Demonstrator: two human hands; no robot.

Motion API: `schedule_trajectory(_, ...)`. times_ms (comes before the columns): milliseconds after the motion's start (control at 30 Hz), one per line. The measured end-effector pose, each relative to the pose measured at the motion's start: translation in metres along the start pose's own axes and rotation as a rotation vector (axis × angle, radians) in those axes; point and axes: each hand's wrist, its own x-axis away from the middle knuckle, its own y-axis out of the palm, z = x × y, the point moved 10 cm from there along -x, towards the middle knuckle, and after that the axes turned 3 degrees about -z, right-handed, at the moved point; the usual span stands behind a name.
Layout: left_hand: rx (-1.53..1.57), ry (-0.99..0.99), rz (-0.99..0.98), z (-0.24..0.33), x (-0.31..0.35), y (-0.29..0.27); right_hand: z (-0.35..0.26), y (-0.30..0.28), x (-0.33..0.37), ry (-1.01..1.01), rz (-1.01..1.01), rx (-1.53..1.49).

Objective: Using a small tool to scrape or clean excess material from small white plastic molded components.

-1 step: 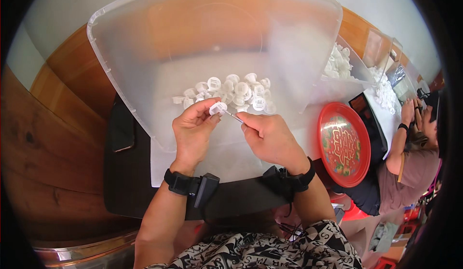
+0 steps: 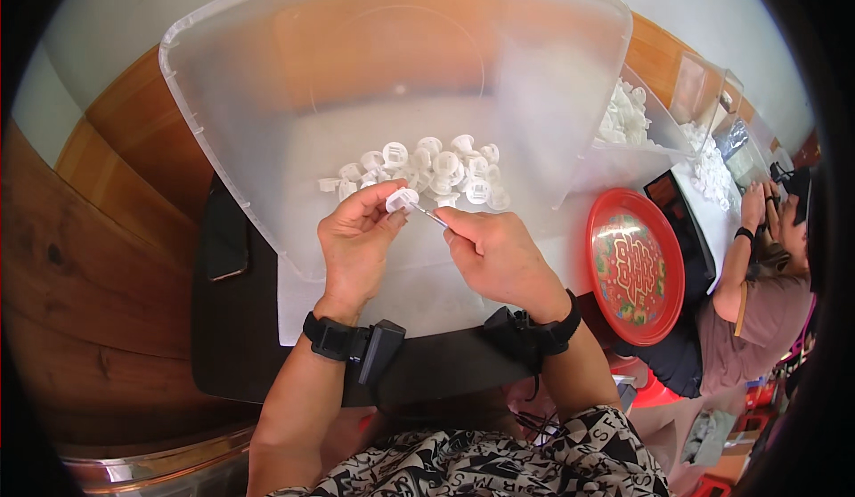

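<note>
Left hand point(image 2: 356, 246) curled, thumb and forefinger pinched on a small white plastic cap point(image 2: 402, 199), held just above the near edge of the clear plastic bin point(image 2: 223, 114). Right hand point(image 2: 494, 252) closed likewise, fingertips gripping a thin metal pin point(image 2: 430, 216) (hard to make out, very slender). Pin's long axis slanted, running from the right fingertips up and leftward, tip meeting the cap. Cap's round face turned roughly toward the camera. Both hands close together, nearly touching at the cap.

Behind them, toward the middle of the bin's floor, a loose heap of white caps point(image 2: 427, 169). Black wristbands on both wrists. At the table's right edge, a red round tray point(image 2: 634, 265); beyond it, another person's hands point(image 2: 761, 207) at a second clear bin point(image 2: 659, 118) of white parts. Dark phone point(image 2: 226, 234) lying left of the bin.
</note>
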Motion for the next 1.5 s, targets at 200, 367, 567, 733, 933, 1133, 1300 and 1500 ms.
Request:
schedule_trajectory(200,0.000,-0.003,0.024,0.001,0.000,-0.001,-0.003,0.006,-0.002,-0.009,-0.021,0.070)
schedule_trajectory(367,-0.011,-0.011,0.015,0.000,0.000,0.001,0.000,0.007,-0.001,0.038,-0.031,0.056)
schedule_trajectory(567,-0.024,-0.017,0.013,0.000,0.002,0.003,-0.003,0.008,-0.002,0.049,-0.042,-0.016)
schedule_trajectory(733,-0.084,-0.008,0.012,-0.004,0.002,0.003,0.003,0.013,-0.001,0.089,-0.072,-0.167)
schedule_trajectory(933,-0.140,-0.030,0.004,-0.009,0.003,-0.001,0.009,0.025,0.000,0.209,-0.182,-0.250)
schedule_trajectory(1133,-0.149,-0.024,-0.011,-0.008,0.002,0.001,0.015,0.026,0.000,0.224,-0.178,-0.228)
schedule_trajectory(1300,-0.096,-0.067,0.019,-0.012,0.001,-0.001,0.031,0.022,0.004,0.416,-0.145,-0.335)
schedule_trajectory(1500,-0.012,-0.065,-0.125,-0.006,0.005,0.016,0.031,0.010,0.000,0.363,0.039,-0.466)
